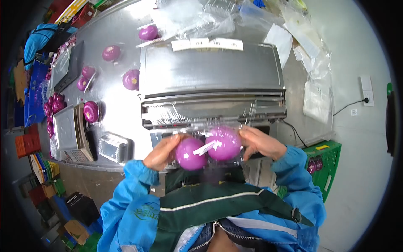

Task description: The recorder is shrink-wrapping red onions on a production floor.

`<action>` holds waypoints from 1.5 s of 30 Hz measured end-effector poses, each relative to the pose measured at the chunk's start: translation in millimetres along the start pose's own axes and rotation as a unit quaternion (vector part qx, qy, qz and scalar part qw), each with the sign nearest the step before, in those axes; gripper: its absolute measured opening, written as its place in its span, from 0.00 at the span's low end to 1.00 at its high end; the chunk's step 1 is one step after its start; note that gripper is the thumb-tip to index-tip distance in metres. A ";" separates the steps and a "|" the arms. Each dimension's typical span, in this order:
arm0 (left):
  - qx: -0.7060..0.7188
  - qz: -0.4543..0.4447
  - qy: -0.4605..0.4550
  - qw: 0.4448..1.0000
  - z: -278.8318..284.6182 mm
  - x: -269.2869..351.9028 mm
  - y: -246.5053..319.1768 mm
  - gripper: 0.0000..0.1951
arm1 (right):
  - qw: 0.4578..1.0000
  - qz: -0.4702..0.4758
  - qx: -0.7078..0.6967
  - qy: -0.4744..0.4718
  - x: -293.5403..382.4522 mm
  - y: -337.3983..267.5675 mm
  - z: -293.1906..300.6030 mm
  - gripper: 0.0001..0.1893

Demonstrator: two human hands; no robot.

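Two large red onions (223, 143) lie side by side in a clear plastic tray with film over it. My left hand (163, 151) holds the pack's left end, and my right hand (261, 141) grips its right end. The pack is raised in front of my green apron, at the near edge of a steel film-wrapping machine (214, 69). Stretch film (167, 113) lies over the machine's front. A white streak, a label or a reflection, crosses the onions; I cannot tell which.
More red onions (111, 53) stand on the steel table left of the wrapper. A weighing scale (67, 129), stacked clear trays (115, 148) and a pile of small onions (56, 104) are at the left. Plastic bags (316, 100) lie right; a green crate (330, 170) stands low at the right.
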State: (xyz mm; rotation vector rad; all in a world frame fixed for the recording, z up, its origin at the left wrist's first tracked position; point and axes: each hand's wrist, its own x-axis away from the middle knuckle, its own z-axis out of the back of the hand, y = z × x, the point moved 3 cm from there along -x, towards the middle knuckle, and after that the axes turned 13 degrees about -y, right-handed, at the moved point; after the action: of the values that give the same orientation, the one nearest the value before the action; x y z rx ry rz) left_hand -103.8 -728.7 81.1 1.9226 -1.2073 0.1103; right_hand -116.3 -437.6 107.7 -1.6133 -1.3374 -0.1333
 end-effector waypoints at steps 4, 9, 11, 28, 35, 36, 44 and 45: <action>0.018 0.046 0.042 0.998 11.8 -11.8 -10.3 0.28 | 0.997 0.006 -0.007 -0.080 -20.4 9.8 15.6 0.26; 0.051 0.075 0.038 0.995 11.5 23.2 -56.9 0.27 | 0.991 -0.053 -0.095 -0.078 -2.7 51.5 -0.7 0.22; -0.001 0.083 0.011 0.996 3.8 48.3 -71.4 0.22 | 0.999 -0.026 -0.033 -0.031 8.5 76.2 -7.6 0.21; 0.058 0.121 0.202 0.970 28.6 53.9 -165.4 0.11 | 0.955 0.111 -0.026 0.274 3.0 217.2 -1.0 0.11; 0.028 0.069 0.012 0.997 35.2 -9.0 -226.8 0.09 | 0.962 0.229 0.032 0.144 -46.6 194.8 -37.3 0.16; 0.072 0.072 -0.005 0.995 35.7 -11.0 -234.8 0.09 | 0.952 0.262 0.062 0.144 -46.1 193.7 -39.6 0.15; 0.370 0.005 -0.288 0.883 -58.3 -31.2 -160.3 0.07 | 0.911 0.264 -0.270 -0.165 -23.6 168.9 -58.9 0.08; 0.406 -0.026 -0.302 0.862 -60.6 -23.4 -154.0 0.06 | 0.907 0.241 -0.295 -0.180 -26.2 155.3 -71.0 0.10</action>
State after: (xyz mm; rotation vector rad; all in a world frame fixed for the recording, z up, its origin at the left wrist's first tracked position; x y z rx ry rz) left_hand 23.8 -642.6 16.0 2.8699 -1.6855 -0.0301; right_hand 30.4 -490.4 33.2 -2.5431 -1.1765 0.0756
